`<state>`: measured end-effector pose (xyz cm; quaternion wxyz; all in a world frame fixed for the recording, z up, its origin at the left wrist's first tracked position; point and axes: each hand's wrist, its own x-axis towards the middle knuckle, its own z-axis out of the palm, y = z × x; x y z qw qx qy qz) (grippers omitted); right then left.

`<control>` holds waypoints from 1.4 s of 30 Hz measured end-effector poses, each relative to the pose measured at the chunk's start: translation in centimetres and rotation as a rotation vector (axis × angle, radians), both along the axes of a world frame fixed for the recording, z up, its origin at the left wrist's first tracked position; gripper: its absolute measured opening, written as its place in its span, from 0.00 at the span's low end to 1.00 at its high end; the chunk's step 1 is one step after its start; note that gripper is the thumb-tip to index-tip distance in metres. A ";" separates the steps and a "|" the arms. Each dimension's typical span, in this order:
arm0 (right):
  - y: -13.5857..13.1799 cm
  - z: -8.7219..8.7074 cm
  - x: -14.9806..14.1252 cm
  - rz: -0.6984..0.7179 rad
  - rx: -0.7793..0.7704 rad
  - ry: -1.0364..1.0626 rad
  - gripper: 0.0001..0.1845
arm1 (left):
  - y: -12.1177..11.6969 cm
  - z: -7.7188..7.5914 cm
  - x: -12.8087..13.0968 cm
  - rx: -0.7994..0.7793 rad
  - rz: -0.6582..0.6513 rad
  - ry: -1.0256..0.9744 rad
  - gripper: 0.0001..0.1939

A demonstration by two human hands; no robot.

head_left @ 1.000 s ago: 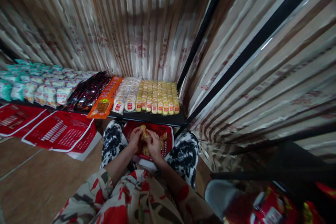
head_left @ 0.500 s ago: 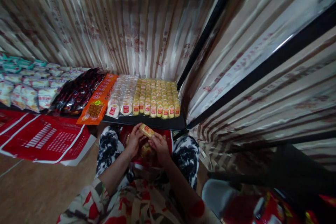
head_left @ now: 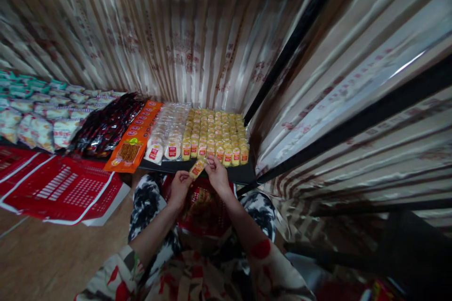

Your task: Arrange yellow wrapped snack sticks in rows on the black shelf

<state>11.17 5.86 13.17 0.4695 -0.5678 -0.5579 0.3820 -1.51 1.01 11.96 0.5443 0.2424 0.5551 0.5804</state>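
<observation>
A small yellow wrapped snack [head_left: 197,168] with a red label is held between my two hands, tilted, just at the shelf's front edge. My left hand [head_left: 181,186] pinches its lower left end. The fingers of my right hand [head_left: 218,175] grip its upper right end. Beyond it, rows of matching yellow snacks [head_left: 219,134] stand packed together on the black shelf [head_left: 169,166]. Below my hands, between my knees, a red bag or basket [head_left: 222,207] holds more yellowish packets [head_left: 203,197], dim and partly hidden by my arms.
Left along the shelf lie white round wrapped snacks [head_left: 172,148], an orange packet [head_left: 134,138], dark shiny packets [head_left: 106,127] and white bags [head_left: 63,129]. A red printed bag [head_left: 67,186] hangs below. Black metal bars [head_left: 318,136] and striped curtain [head_left: 197,33] enclose the right and back.
Both hands have moved the snack up and forward from over the red bag toward the shelf edge. Its tilt has reversed, with the right end now higher. The view has shifted slightly.
</observation>
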 end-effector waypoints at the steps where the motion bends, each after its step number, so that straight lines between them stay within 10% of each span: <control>1: 0.4 0.2 -0.2 0.009 0.018 -0.052 0.16 | 0.3 -0.2 0.1 0.004 0.015 0.015 0.15; 13: 4.4 3.2 -2.0 0.111 0.183 -0.399 0.12 | 3.4 -2.0 0.0 0.041 -0.025 0.162 0.07; 27: 5.4 1.4 -3.0 0.073 0.257 -0.573 0.13 | 3.8 -2.4 -0.4 0.225 -0.046 0.596 0.13; 42: -0.3 -3.5 -1.8 0.143 0.297 -0.516 0.22 | 4.4 -1.8 0.0 0.304 -0.046 0.822 0.19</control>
